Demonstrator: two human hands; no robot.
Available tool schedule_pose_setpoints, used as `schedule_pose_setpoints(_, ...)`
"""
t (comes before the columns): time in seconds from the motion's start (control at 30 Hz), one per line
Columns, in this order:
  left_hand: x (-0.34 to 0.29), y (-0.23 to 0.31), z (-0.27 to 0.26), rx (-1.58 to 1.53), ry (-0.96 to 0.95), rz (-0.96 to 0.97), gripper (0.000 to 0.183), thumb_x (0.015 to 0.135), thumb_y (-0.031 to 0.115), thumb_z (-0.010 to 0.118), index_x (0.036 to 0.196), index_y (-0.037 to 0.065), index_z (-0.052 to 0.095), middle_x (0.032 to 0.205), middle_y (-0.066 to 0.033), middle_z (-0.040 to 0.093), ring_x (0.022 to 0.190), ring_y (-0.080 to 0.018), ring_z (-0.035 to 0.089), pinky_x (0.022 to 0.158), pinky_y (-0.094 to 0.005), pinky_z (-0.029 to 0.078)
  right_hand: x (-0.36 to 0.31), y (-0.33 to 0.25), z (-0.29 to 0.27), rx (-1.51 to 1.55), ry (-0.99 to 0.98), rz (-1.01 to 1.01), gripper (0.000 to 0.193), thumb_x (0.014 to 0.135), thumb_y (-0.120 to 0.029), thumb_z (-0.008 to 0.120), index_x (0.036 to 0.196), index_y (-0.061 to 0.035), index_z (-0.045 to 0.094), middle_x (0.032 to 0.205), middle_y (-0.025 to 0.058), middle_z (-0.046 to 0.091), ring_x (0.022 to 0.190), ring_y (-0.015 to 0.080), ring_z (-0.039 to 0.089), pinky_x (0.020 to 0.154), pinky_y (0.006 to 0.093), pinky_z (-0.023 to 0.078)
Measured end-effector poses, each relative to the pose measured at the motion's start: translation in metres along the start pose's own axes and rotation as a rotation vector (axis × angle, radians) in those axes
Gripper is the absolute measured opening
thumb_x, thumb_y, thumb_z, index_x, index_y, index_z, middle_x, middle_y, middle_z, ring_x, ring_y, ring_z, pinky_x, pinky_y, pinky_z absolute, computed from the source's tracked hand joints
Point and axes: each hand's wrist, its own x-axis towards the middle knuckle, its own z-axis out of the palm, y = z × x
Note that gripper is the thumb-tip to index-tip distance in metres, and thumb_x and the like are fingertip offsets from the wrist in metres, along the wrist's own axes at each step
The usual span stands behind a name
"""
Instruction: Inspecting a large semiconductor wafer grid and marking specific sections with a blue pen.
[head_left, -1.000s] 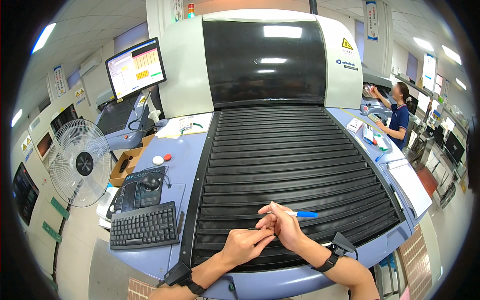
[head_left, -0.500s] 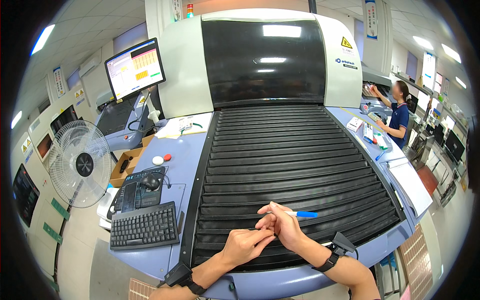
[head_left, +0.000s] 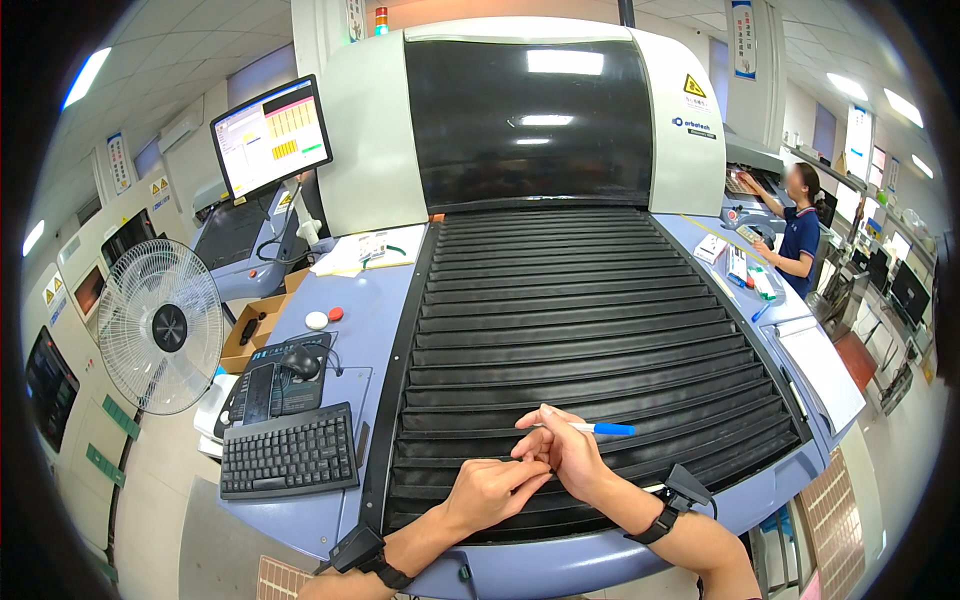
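Note:
My right hand [head_left: 572,458] is closed round a marker with a blue cap [head_left: 613,430], which juts out to the right between thumb and fingers. Beside it, my left hand [head_left: 490,492] has its fingers pinched together, their tips touching the right hand's fingers. Whatever the left fingertips may hold is hidden or too small to make out. Both hands hover above the near part of a ribbed black bellows cover [head_left: 590,330]. Black straps with small devices sit on both wrists.
A large white machine with a dark hood [head_left: 530,120] stands behind the cover. On the left are a keyboard [head_left: 290,452], a mouse [head_left: 300,362], a monitor [head_left: 270,138] and a fan [head_left: 160,328]. Papers [head_left: 820,370] lie at right. A co-worker [head_left: 800,235] works at the far right.
A small orange spot now shows at the far left corner of the black cover, by the hood. My hands and the marker have hardly moved.

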Motion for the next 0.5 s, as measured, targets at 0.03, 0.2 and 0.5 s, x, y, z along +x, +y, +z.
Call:
schedule_pose_setpoints(0.03,-0.001,-0.001,0.001,-0.004,0.003,0.005,0.014,0.077,0.009,0.080,0.089,0.005,0.073,0.069,-0.0092,0.069,0.057,-0.0230,0.068,0.051,-0.0322,0.053,0.000,0.000,0.000,-0.002,0.003,-0.001,0.039,0.107,-0.038,0.042,0.109,-0.0044,0.063,0.084,0.0133,0.073,0.067,0.0145,0.065,0.061,0.0252,0.050)
schedule_pose_setpoints(0.2,0.001,-0.001,-0.001,0.007,0.000,0.010,0.015,0.077,0.009,0.081,0.089,0.006,0.074,0.068,-0.0090,0.069,0.057,-0.0228,0.068,0.051,-0.0321,0.052,0.001,0.000,-0.001,0.001,0.001,-0.004,0.038,0.107,-0.037,0.043,0.109,-0.0045,0.063,0.084,0.0141,0.073,0.067,0.0152,0.066,0.061,0.0257,0.050)
schedule_pose_setpoints(0.5,0.007,0.004,-0.012,0.042,0.010,0.048,0.014,0.077,0.011,0.081,0.089,0.007,0.074,0.070,-0.0085,0.070,0.056,-0.0227,0.067,0.050,-0.0315,0.051,0.000,-0.007,-0.002,-0.085,0.033,-0.056,0.037,0.105,-0.036,0.046,0.109,-0.0035,0.063,0.084,0.0153,0.073,0.068,0.0159,0.067,0.061,0.0265,0.050)
